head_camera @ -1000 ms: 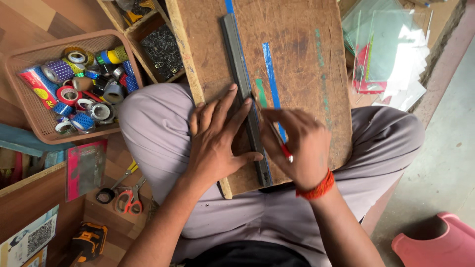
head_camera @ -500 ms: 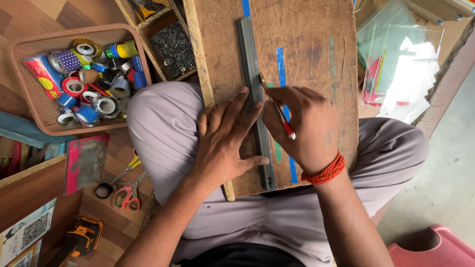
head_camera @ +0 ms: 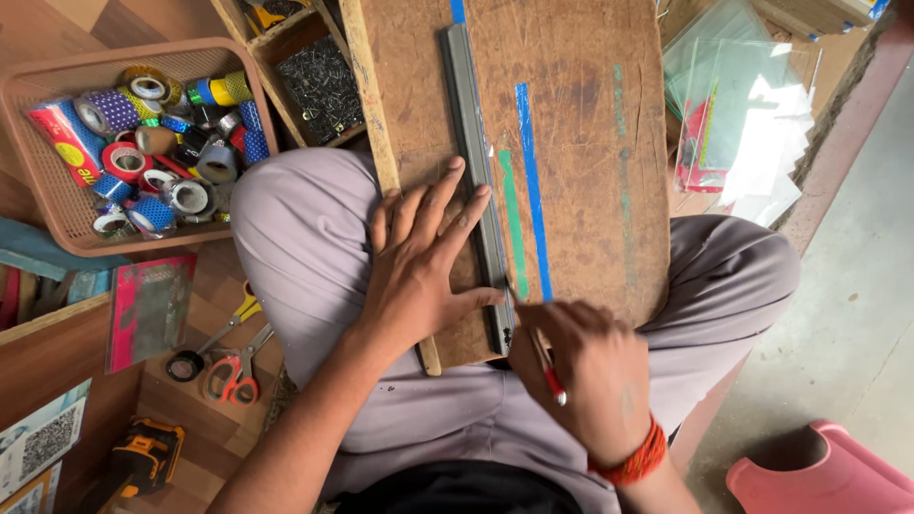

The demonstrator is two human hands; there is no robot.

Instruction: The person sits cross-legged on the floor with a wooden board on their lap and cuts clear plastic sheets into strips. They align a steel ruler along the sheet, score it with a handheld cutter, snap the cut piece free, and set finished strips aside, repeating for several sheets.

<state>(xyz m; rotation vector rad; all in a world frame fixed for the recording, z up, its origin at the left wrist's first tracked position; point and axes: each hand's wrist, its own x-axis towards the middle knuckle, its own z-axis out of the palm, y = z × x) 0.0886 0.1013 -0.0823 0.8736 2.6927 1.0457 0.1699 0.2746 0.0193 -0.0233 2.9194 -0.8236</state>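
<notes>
Now the left hand (head_camera: 419,276) lies spread flat, pressing a long grey ruler (head_camera: 473,171) onto a worn wooden board (head_camera: 590,124) across the lap, while the right hand (head_camera: 586,376) pinches a red-handled cutter (head_camera: 545,366) at the ruler's near end. Ruler and tape strips (head_camera: 529,181) run lengthwise away from the person; a basket of tape rolls (head_camera: 57,205) sits on the wooden floor (head_camera: 57,29).

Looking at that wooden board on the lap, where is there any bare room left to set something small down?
The wooden board is bare to the right of the blue tape strip, up to its right edge. The strip between the metal ruler and the left edge is bare higher up. Lower down, the left hand presses the ruler and the right hand works with a red-handled tool. The basket of tape rolls is packed.
</notes>
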